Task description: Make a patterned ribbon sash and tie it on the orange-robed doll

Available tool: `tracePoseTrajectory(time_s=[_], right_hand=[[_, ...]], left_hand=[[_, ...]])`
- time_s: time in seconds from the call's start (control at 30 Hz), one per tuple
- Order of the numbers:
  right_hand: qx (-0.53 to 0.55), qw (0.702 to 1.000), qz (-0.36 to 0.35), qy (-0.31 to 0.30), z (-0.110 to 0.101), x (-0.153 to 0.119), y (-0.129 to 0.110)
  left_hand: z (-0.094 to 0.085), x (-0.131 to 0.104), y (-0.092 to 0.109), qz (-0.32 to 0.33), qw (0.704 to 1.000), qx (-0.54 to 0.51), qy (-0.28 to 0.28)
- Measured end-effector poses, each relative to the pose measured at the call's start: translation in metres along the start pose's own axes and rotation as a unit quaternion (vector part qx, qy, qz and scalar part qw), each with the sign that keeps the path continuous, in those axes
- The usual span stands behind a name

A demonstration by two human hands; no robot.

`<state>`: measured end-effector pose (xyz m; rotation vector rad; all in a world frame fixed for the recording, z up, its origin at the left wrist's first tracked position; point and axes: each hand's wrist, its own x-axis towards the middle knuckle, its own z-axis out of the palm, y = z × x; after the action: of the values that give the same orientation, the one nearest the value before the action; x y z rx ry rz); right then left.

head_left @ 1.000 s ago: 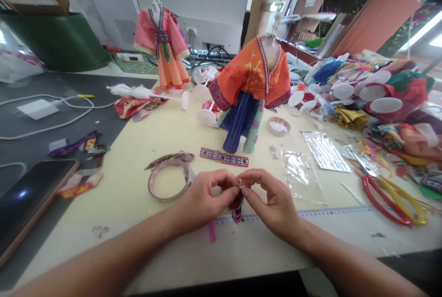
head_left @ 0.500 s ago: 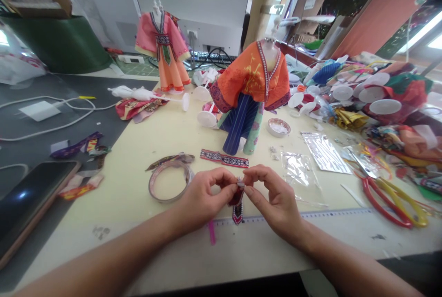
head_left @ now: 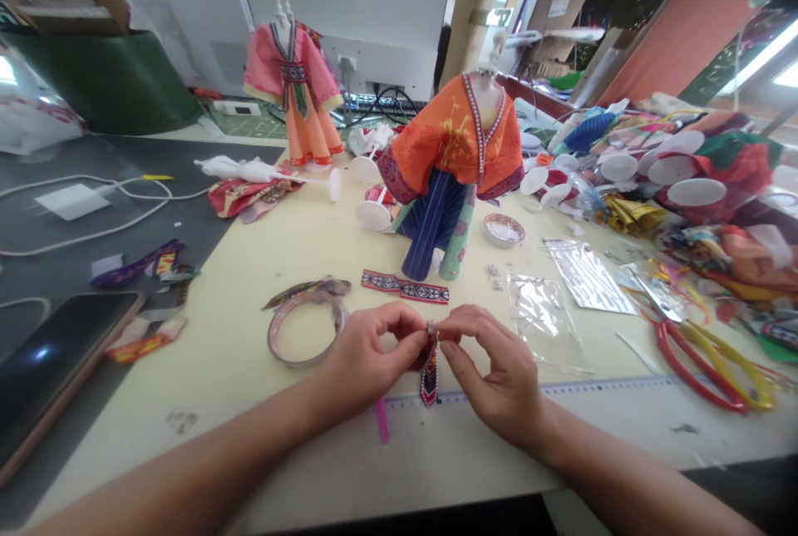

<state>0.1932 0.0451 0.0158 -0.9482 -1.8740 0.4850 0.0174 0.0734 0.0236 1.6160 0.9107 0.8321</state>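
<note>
Head view: your left hand [head_left: 371, 351] has thumb and forefinger pinched together on the upper end of the strip [head_left: 429, 380], which hangs just below both sets of fingertips, its pointed end over the ruler [head_left: 598, 386]; whether it touches there you can't tell. Your right hand [head_left: 495, 361] has its forefinger tip at the pale tab [head_left: 432, 326] above the pinch, its thumb just beside and below; whether those two are clamped on anything is too small to tell. The main risk is probably a slip: the tab is tiny, so a slack left pinch or a hard push from the right forefinger could twist it askew or drop the strip onto the ruler. Your fingertips also cover the join, so a crooked set could pass unnoticed. Left of your left fingers, the ring [head_left: 274, 341] sits close by that hand, and an outward swing might knock it; nearer you than those fingers, the pink piece [head_left: 382, 421] could be brushed aside if the hand drops. As for pose, your left forearm [head_left: 249, 428] and right forearm [head_left: 617, 445] slant in from the lower corners, low over the table [head_left: 349, 469], so the hands meet tip to tip, remaining fingers curled.
</note>
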Motion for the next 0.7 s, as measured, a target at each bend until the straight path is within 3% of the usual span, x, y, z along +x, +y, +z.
tracePoseTrajectory(time_s=[0.7], right_hand=[[-0.044, 0.999, 0.000, -0.016, 0.0012, 0.0004, 0.0012]], left_hand=[[0.0016, 0.0004, -0.0031, 0.040, 0.996, 0.071, 0.024]])
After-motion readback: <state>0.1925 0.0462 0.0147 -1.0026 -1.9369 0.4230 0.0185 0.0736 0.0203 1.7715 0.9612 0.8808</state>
